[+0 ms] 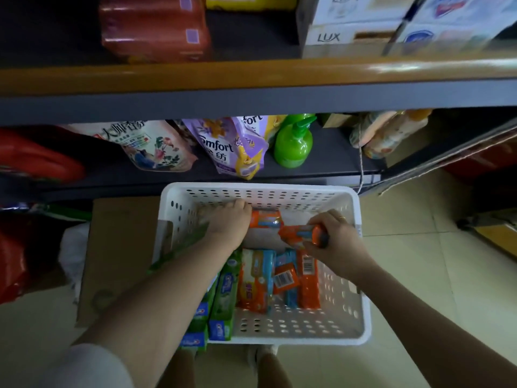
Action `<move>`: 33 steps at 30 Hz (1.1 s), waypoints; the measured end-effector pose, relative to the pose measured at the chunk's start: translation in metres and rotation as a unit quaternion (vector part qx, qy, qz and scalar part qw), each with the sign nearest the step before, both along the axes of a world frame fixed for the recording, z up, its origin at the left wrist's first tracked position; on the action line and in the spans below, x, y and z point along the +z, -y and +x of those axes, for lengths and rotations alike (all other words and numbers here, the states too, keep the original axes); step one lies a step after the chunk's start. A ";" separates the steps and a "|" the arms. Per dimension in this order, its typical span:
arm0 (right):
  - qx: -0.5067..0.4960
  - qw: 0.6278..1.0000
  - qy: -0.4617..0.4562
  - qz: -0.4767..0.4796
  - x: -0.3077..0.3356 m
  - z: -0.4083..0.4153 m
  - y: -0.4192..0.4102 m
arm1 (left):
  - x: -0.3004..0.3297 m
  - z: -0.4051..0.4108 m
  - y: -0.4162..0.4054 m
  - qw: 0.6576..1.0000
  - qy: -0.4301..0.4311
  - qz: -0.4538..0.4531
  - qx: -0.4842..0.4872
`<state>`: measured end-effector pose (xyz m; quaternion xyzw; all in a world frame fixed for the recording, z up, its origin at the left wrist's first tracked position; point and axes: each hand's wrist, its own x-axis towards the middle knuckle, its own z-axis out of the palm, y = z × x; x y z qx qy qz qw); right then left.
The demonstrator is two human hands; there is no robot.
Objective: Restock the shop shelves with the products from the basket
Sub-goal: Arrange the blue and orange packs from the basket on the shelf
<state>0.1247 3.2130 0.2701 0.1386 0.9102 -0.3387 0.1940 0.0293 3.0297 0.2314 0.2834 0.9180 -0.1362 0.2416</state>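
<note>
A white perforated basket (pixel 361 298) sits on the floor below the shelves. Inside lie several orange and blue packets (pixel 256 284) and green toothpaste boxes (pixel 223 301) along its left side. My right hand (pixel 340 242) grips one orange packet (pixel 303 235), lifted a little above the others. My left hand (pixel 228 222) reaches down into the far left part of the basket, fingers curled beside another orange packet (pixel 265 219); what the fingers hold is hidden.
The lower shelf (pixel 330 166) holds softener pouches (pixel 223 147), a green pump bottle (pixel 293 144) and red packs. The upper shelf (pixel 251 71) carries LUX boxes (pixel 352 35) and red bundles. A flat cardboard sheet (pixel 117 256) lies left of the basket.
</note>
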 end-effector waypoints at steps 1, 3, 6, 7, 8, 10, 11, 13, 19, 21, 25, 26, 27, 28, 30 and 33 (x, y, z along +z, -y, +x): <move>-0.026 0.999 0.001 -0.019 0.003 0.001 0.000 | 0.003 0.001 -0.003 1.000 -0.005 -0.010 0.002; -0.083 0.994 0.015 -0.069 0.004 0.004 0.002 | 0.005 0.003 -0.007 0.999 -0.017 -0.030 -0.016; -0.197 0.963 0.021 -0.181 0.008 0.012 0.002 | 0.014 0.006 -0.003 0.997 -0.032 -0.037 -0.061; -0.241 0.944 0.014 -0.224 0.014 0.015 0.003 | 0.018 0.007 0.002 0.996 -0.032 -0.016 -0.079; -0.280 0.922 0.003 -0.268 0.022 0.017 0.003 | 0.027 0.010 0.008 0.995 -0.026 0.008 -0.095; -0.316 0.890 -0.037 -0.325 0.043 0.017 0.006 | 0.055 0.014 0.024 0.994 -0.023 0.072 -0.079; -0.322 0.883 -0.059 -0.335 0.055 0.014 0.011 | 0.073 0.015 0.034 0.992 -0.026 0.118 -0.038; -0.321 0.871 -0.094 -0.359 0.083 0.003 0.026 | 0.113 0.012 0.060 0.970 -0.034 0.235 0.056; -0.249 0.831 -0.204 -0.454 0.160 -0.067 0.113 | 0.225 -0.028 0.166 0.861 -0.118 0.454 0.196; -0.262 0.839 -0.262 -0.399 0.178 -0.096 0.146 | 0.249 -0.050 0.198 0.839 -0.144 0.479 0.217; -0.258 0.854 -0.348 -0.286 0.199 -0.144 0.201 | 0.263 -0.085 0.247 0.787 -0.224 0.526 0.232; -0.253 0.860 -0.360 -0.257 0.201 -0.155 0.210 | 0.261 -0.092 0.255 0.776 -0.240 0.536 0.231; -0.243 0.863 -0.371 -0.241 0.201 -0.168 0.219 | 0.258 -0.099 0.262 0.769 -0.252 0.541 0.227; -0.228 0.867 -0.378 -0.229 0.202 -0.179 0.226 | 0.256 -0.104 0.267 0.765 -0.261 0.544 0.224; -0.196 0.878 -0.392 -0.194 0.201 -0.205 0.237 | 0.249 -0.117 0.277 0.761 -0.273 0.547 0.217; -0.154 0.910 -0.358 -0.141 0.199 -0.234 0.241 | 0.238 -0.135 0.291 0.750 -0.259 0.564 0.228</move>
